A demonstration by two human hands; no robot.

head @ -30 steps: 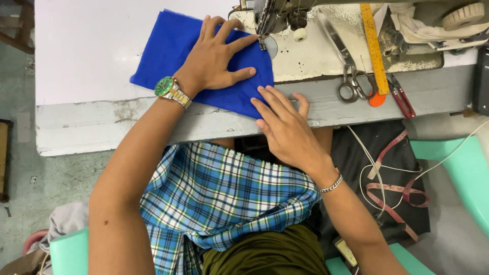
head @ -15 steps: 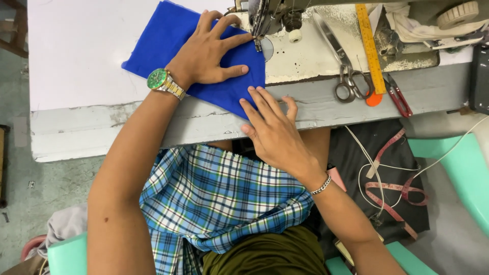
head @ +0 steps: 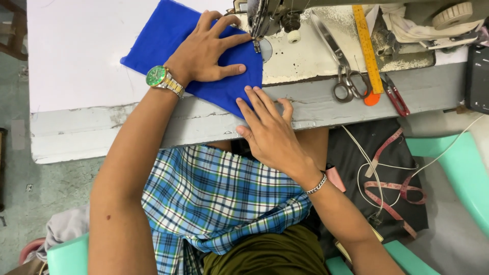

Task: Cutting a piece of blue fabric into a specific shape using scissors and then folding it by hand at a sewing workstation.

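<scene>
Blue cloth point(head: 178, 46) lies flat on the white worktop point(head: 76, 56), its right corner reaching the sewing machine's needle foot point(head: 257, 38). I see my left hand point(head: 206, 53) pressed palm-down on the cloth, fingers spread and flat, gripping nothing, fingertips just beside the needle foot. My right hand point(head: 270, 132) rests at the worktop's grey front edge, fingers straight and together, their tips touching the cloth's lower corner; it holds nothing either. A green-faced wristwatch point(head: 158, 77) sits on the left wrist. To the right lie scissors point(head: 341, 71), a yellow ruler point(head: 367, 46) and small red snips point(head: 396, 98), well apart from both hands.
</scene>
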